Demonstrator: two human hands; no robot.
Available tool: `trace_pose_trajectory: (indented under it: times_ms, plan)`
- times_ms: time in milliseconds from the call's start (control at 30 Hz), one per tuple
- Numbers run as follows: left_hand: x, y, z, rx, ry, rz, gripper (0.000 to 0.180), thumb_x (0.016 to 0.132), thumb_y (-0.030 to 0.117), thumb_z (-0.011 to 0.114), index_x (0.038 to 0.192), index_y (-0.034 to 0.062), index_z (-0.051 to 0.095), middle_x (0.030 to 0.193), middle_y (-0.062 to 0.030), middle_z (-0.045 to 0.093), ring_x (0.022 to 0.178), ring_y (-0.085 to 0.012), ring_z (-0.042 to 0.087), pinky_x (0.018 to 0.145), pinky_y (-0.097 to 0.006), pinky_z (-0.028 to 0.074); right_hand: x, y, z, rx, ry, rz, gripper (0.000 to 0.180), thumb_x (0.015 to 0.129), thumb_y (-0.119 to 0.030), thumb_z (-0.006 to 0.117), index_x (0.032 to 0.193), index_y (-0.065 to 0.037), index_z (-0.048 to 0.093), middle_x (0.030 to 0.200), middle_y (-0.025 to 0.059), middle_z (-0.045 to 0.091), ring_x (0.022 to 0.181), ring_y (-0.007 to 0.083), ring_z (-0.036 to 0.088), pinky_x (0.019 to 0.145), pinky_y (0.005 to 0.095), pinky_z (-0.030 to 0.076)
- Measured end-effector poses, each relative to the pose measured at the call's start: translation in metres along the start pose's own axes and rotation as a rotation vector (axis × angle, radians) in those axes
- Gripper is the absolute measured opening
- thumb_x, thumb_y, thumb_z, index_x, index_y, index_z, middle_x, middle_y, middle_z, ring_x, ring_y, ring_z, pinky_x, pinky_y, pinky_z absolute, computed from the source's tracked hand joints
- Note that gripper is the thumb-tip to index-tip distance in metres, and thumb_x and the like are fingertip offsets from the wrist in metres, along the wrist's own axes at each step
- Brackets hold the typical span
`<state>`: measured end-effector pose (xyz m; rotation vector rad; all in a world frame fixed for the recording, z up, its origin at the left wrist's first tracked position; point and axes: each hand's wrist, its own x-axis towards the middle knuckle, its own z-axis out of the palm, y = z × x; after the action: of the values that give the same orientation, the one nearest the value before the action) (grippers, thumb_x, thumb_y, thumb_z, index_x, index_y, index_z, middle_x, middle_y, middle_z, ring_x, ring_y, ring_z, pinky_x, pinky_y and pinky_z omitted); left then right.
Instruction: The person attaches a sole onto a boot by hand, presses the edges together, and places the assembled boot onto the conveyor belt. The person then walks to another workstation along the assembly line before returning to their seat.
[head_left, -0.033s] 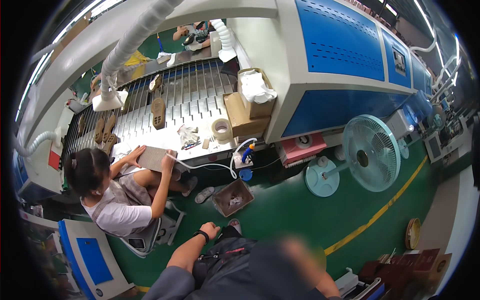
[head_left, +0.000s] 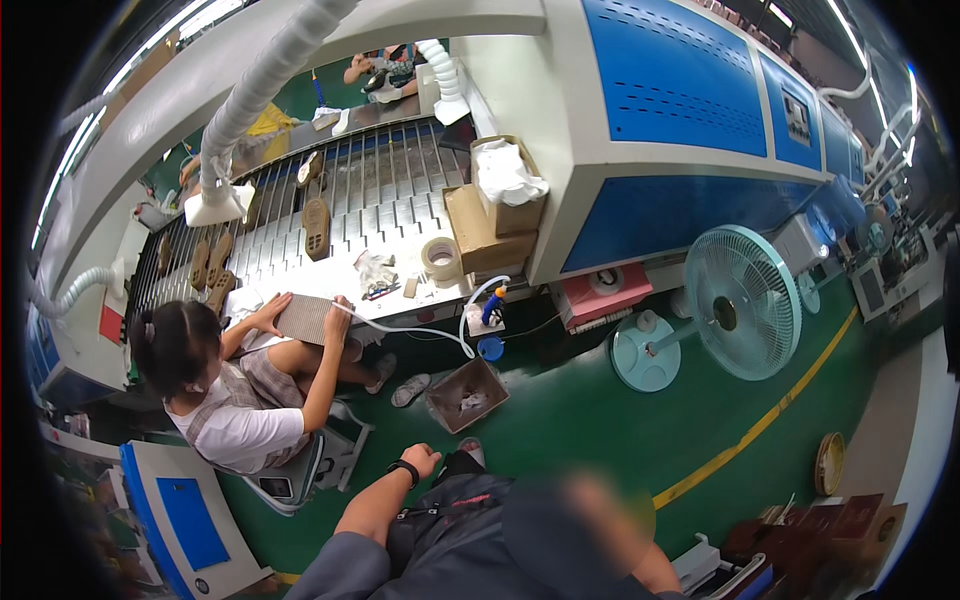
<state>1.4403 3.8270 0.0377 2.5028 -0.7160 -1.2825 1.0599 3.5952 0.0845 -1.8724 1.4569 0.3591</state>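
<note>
My left hand (head_left: pixel 422 459) is held out before my body, its fingers curled in and nothing visible in them; a black band circles the wrist. The plastic bin (head_left: pixel 468 397) on the floor is nearest to it, a little beyond and apart. My right hand is lost in a blurred patch, with only the forearm (head_left: pixel 652 568) plain beside my dark clothing. To the left, a seated co-worker (head_left: pixel 250 415) holds a ribbed brown board (head_left: pixel 308 319) with both hands at the edge of the slatted conveyor (head_left: pixel 375 215). Tan shoe soles (head_left: pixel 316 228) lie on the slats.
A tape roll (head_left: pixel 441 259), white gloves (head_left: pixel 375 272) and cardboard boxes (head_left: pixel 490 235) stand along the bench. A pale blue fan (head_left: pixel 742 305) is at the right, near a pink box (head_left: pixel 603 295). White hoses (head_left: pixel 265 90) hang overhead. A white-and-blue cabinet (head_left: pixel 190 520) stands lower left.
</note>
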Motion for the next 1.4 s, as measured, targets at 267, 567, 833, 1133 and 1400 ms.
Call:
trace_pose_trajectory:
  times_ms: [267,567,833,1133,1400]
  plan:
    - [-0.016,0.061,0.034,0.07,0.01,0.013,0.042,0.091,0.04,0.067,0.108,0.0022,0.075,0.111,-0.0219,0.074,0.109,-0.0369,0.069,0.098,-0.044,0.053,0.015,0.061,-0.028,0.103,0.077,-0.033,0.032,0.082,-0.039,0.073,0.091,-0.009,0.079,0.09,0.0161,0.076,0.089,0.0344,0.073,0.084,0.0443,0.056]
    - [-0.054,0.202,-0.007,-0.836,-0.14,0.184,0.03,0.099,0.02,0.064,0.125,0.0042,0.064,0.085,-0.0079,0.072,0.074,-0.0159,0.071,0.064,-0.03,0.057,0.02,0.212,-0.04,0.025,0.092,-0.071,0.039,0.081,-0.044,0.07,0.083,-0.006,0.077,0.083,0.0164,0.075,0.084,0.0351,0.073,0.078,0.0456,0.057]
    - [-0.155,0.479,-0.098,-0.337,-0.684,1.22,0.04,0.102,0.028,0.062,0.131,0.0008,0.063,0.099,-0.0081,0.073,0.075,-0.0175,0.071,0.074,-0.034,0.059,0.009,0.301,-0.07,-0.206,-0.121,-0.017,0.036,0.081,-0.041,0.07,0.079,-0.005,0.075,0.086,0.0179,0.075,0.087,0.0364,0.073,0.083,0.0461,0.058]
    - [-0.014,0.265,0.012,0.089,-0.007,0.702,0.049,0.095,0.046,0.065,0.117,0.003,0.071,0.097,-0.0225,0.074,0.089,-0.0383,0.073,0.081,-0.046,0.057,0.017,0.135,-0.09,0.229,0.101,0.008,0.028,0.089,-0.029,0.069,0.085,-0.002,0.076,0.071,0.0075,0.072,0.068,0.0173,0.068,0.067,0.0344,0.054]
    - [0.017,0.081,0.093,0.108,-0.164,0.03,0.053,0.094,0.051,0.062,0.11,0.0029,0.077,0.115,-0.0267,0.071,0.111,-0.0403,0.068,0.098,-0.046,0.053,0.009,0.115,-0.059,0.171,-0.004,0.044,0.035,0.084,-0.042,0.073,0.089,-0.008,0.079,0.083,0.0161,0.075,0.084,0.0313,0.074,0.079,0.0417,0.056]
